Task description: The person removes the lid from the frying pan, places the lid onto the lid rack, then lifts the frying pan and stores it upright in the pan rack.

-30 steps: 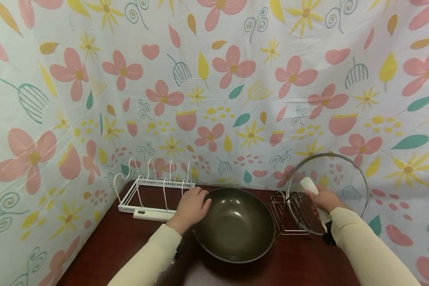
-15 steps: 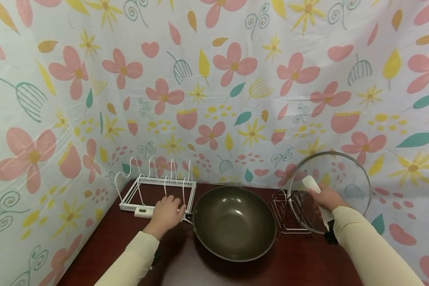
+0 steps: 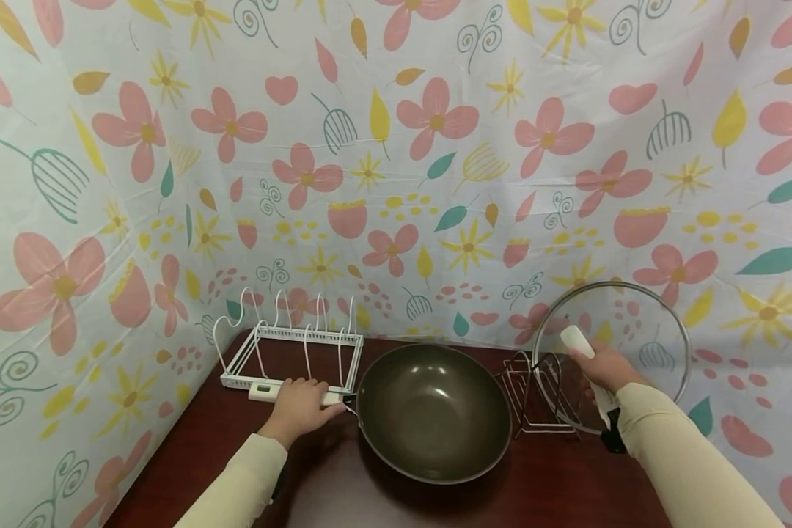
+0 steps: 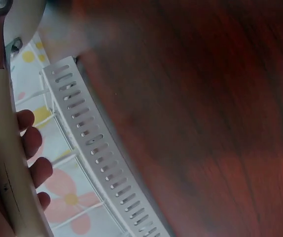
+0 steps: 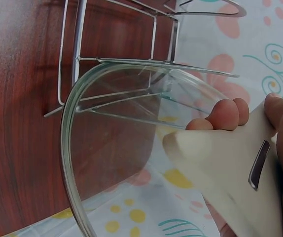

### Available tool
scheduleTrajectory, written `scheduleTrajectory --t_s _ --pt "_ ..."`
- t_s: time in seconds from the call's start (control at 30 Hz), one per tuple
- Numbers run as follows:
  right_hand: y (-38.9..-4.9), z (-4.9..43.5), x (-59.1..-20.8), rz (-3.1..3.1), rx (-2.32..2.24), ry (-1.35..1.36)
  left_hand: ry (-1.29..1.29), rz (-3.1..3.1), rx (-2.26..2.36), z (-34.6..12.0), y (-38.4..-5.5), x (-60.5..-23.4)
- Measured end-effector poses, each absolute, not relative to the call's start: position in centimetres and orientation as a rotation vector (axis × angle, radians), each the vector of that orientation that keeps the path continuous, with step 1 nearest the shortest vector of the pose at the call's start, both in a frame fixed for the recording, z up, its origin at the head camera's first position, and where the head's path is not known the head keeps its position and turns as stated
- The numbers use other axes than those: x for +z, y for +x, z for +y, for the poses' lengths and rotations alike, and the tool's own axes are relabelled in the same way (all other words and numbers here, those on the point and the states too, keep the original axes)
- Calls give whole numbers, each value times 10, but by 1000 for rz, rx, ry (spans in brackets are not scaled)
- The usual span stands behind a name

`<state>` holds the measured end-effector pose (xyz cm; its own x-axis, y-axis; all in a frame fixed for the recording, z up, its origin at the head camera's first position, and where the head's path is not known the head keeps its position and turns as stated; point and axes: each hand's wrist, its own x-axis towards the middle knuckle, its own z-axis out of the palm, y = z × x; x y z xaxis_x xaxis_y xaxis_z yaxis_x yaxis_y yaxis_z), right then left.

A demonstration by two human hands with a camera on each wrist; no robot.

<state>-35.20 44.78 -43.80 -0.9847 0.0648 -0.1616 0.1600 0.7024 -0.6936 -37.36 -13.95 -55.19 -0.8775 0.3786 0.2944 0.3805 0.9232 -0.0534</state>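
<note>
A dark wok (image 3: 433,414) sits on the table, its cream handle (image 4: 8,148) pointing left. My left hand (image 3: 297,409) holds that handle, with fingertips (image 4: 41,170) curled round its far side in the left wrist view. On the right, a round glass lid (image 3: 623,315) stands upright, its rim among the wires of a small metal rack (image 3: 534,400). My right hand (image 3: 607,369) grips the lid's cream handle (image 5: 225,168), fingers wrapped over it in the right wrist view. The right palm is partly out of view there.
A white wire pan rack (image 3: 290,337) stands at the back left, just behind the wok handle. Red-brown tabletop (image 3: 343,491) stretches in front of the wok. A flower-printed cloth (image 3: 396,183) hangs close behind the table and on the left.
My left hand has moved left from the wok's rim and down onto its handle, closing round it. The right hand and lid look nearly still.
</note>
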Motion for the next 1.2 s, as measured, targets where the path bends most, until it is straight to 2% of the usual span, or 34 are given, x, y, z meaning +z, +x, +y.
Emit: scheduleTrajectory --t_s 0.73,1.2 --pt "-356 448 -435 2729 -1170 163 -538 -2753 -21 -137 -373 -554" --pt "-351 452 -425 2641 -1263 -75 -548 -2735 -8 -138 -375 -559"
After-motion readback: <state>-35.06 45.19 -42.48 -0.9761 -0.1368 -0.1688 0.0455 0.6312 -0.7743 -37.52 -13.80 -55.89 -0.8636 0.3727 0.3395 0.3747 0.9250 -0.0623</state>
